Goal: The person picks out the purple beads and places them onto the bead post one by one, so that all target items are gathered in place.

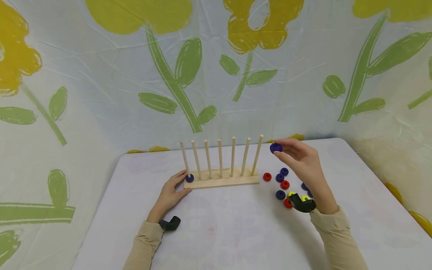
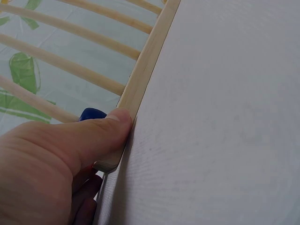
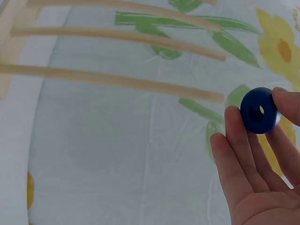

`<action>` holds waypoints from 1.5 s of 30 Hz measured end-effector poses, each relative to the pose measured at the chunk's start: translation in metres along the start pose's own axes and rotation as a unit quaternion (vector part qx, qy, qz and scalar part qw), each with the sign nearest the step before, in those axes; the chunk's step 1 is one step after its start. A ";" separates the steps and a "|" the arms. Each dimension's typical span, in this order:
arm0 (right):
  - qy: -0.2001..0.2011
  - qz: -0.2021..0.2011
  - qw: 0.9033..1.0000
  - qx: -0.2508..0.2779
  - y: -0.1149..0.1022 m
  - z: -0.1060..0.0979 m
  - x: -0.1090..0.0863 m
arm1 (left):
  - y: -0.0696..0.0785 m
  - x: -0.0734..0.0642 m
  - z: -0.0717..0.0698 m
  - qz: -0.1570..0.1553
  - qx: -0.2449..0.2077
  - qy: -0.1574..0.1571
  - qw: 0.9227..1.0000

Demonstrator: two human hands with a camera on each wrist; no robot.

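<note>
A pale wooden peg rack (image 1: 222, 182) with several upright pegs stands on the table. My left hand (image 1: 171, 192) grips the left end of its base, the thumb (image 2: 101, 133) along the front edge. Around the foot of the leftmost peg sits a blue ring (image 1: 190, 178), partly hidden by the thumb in the left wrist view. My right hand (image 1: 302, 159) is raised right of the rack and pinches another blue ring (image 3: 259, 110) between thumb and fingers. That ring is apart from the rightmost peg (image 1: 257, 154), its hole visible in the right wrist view.
Loose rings lie right of the rack, under my right arm: red ones such as the red ring (image 1: 267, 176), blue ones such as the blue bead (image 1: 280, 194), and yellow ones such as the yellow ring (image 1: 305, 198). A flowered cloth (image 1: 209, 75) hangs behind the white table (image 1: 216, 232).
</note>
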State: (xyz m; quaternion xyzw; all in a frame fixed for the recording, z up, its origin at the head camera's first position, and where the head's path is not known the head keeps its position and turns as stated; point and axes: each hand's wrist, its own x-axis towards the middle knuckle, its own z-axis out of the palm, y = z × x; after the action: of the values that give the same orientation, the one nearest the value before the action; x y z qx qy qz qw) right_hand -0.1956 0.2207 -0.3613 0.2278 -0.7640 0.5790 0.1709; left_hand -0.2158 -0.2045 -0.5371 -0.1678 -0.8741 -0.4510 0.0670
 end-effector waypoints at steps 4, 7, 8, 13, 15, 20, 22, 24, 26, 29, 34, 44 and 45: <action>-0.006 -0.030 0.999 0.036 -0.008 0.007 0.009 | -0.001 0.001 0.001 0.003 0.003 0.001 1.000; -0.008 -0.041 0.997 0.063 -0.014 0.013 0.015 | -0.001 0.001 0.001 0.004 0.005 0.002 1.000; -0.009 -0.044 0.996 0.072 -0.016 0.016 0.017 | -0.001 0.001 0.001 0.005 0.005 0.002 1.000; -0.009 -0.055 0.994 0.096 -0.026 0.026 0.028 | -0.002 0.001 0.001 0.007 0.004 0.005 1.000; -0.012 -0.057 0.993 0.103 -0.029 0.030 0.031 | -0.003 0.001 0.001 0.007 0.005 0.005 1.000; -0.025 -0.058 0.991 0.121 -0.034 0.042 0.040 | -0.003 0.001 0.001 0.007 0.005 0.005 1.000; -0.029 -0.059 0.990 0.124 -0.037 0.048 0.044 | -0.003 0.001 0.001 0.009 0.006 0.005 1.000; -0.033 -0.060 0.990 0.126 -0.041 0.053 0.048 | -0.003 0.001 0.001 0.008 0.006 0.006 1.000; -0.037 -0.063 0.990 0.123 -0.044 0.058 0.053 | -0.003 0.001 0.001 0.008 0.004 0.005 1.000; -0.043 -0.067 0.988 0.130 -0.049 0.067 0.060 | -0.002 0.001 0.001 0.006 0.004 0.004 1.000; -0.054 -0.075 0.985 0.146 -0.056 0.082 0.071 | -0.001 0.001 0.000 0.002 0.007 0.001 1.000; -0.099 -0.088 0.981 0.142 -0.068 0.116 0.085 | 0.000 0.001 0.000 0.001 0.011 0.002 1.000; -0.103 -0.084 0.981 0.141 -0.068 0.119 0.087 | 0.000 0.001 0.001 -0.001 0.010 0.002 1.000</action>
State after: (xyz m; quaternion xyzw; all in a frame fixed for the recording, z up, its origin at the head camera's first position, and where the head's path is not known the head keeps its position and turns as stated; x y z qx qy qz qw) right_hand -0.2306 0.0772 -0.2931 0.3715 -0.6660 0.6381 0.1057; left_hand -0.2163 -0.2041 -0.5374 -0.1656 -0.8785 -0.4425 0.0706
